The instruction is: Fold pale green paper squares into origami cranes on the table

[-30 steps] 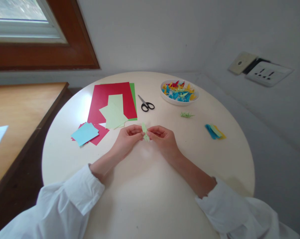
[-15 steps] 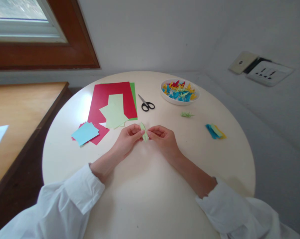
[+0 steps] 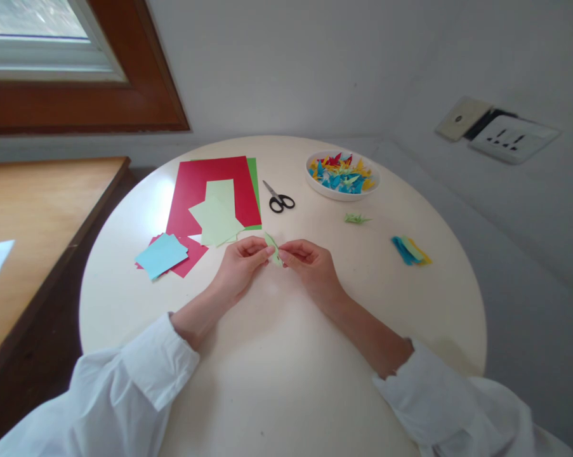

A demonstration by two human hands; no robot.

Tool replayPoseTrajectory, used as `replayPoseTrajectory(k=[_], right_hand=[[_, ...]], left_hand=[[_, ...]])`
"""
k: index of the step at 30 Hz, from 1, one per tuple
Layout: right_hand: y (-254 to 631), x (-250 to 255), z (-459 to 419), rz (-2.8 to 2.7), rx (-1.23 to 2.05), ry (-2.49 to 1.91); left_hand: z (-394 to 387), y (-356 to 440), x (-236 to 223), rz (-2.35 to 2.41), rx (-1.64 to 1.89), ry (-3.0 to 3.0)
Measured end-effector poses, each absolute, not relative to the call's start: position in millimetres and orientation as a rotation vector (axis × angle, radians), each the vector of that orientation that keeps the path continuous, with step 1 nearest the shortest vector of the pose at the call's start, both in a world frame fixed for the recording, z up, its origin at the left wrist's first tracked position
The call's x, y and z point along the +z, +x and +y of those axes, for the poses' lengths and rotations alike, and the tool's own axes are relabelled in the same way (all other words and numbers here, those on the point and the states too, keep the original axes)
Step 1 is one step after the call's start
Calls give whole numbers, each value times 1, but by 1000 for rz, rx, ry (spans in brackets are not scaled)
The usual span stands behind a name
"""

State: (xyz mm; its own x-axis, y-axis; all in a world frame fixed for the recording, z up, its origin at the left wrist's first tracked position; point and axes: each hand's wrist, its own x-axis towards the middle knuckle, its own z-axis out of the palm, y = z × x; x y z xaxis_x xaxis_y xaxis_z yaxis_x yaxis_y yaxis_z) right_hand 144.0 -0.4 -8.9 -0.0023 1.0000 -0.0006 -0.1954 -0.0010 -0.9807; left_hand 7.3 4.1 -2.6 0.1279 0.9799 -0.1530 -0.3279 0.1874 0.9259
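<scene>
Between my two hands is a small folded piece of light green paper (image 3: 273, 251), narrow and pointed at its upper end. My left hand (image 3: 246, 260) pinches its left side between thumb and fingers. From the other side, my right hand (image 3: 309, 260) pinches it too, the thumb lying over its lower part. The fingertips hide much of the folds. Beyond my left hand lie light green paper sheets (image 3: 219, 212) on a red sheet (image 3: 188, 184). A light green folded paper piece (image 3: 356, 219) rests on the table past my right hand.
Black-handled scissors (image 3: 279, 200) lie beyond my hands. A white bowl (image 3: 336, 195) of colourful folded paper cranes stands at the back right of the round table (image 3: 276, 381). Blue paper squares (image 3: 162, 255) lie at left, and blue, green and yellow folded strips (image 3: 411, 251) at right.
Both thumbs have come closer together over the folded green paper, which has shifted slightly up and left and now shows less. The other things on the table stay as they were.
</scene>
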Motion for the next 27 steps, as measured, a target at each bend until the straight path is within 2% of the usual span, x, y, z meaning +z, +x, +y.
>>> replayPoseTrajectory(k=[6,27], right_hand=[[144,-9,-2,-1114,1176,-1088],[143,-12,-1,-1189,1167,-1144]], left_hand=[[3,8,-2,987,1166,883],[3,8,-8,1063,1226,1046]])
